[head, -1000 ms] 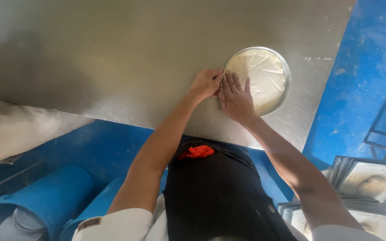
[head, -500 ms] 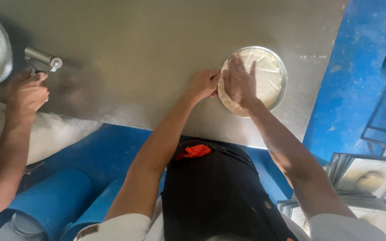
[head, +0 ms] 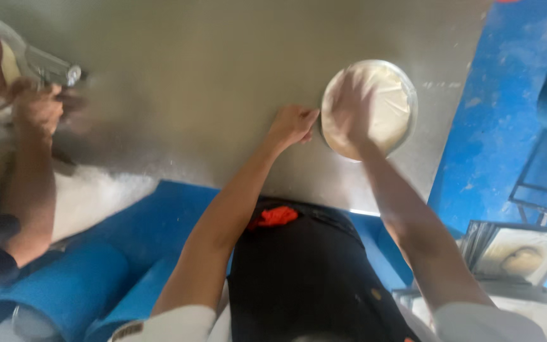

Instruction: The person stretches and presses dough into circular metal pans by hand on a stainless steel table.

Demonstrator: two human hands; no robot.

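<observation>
A round metal pan (head: 406, 85) holding flat pale dough (head: 390, 111) sits on the steel table (head: 223, 69) at the right. My right hand (head: 349, 104) lies flat on the dough, fingers spread, and looks blurred. My left hand (head: 291, 125) rests on the table just left of the pan's rim, fingers curled, holding nothing I can see.
At the far left another person's hands (head: 33, 104) hold a metal tool (head: 55, 66) by a second pale dough round (head: 9, 63). Flour (head: 90, 196) covers the table's near left corner. Blue drums (head: 64, 291) stand below. Stacked trays with dough (head: 520, 256) sit at lower right.
My right hand has slid further onto the dough. The pan sits a little further from the table's front edge. The other person's hands have moved up toward their dough round.
</observation>
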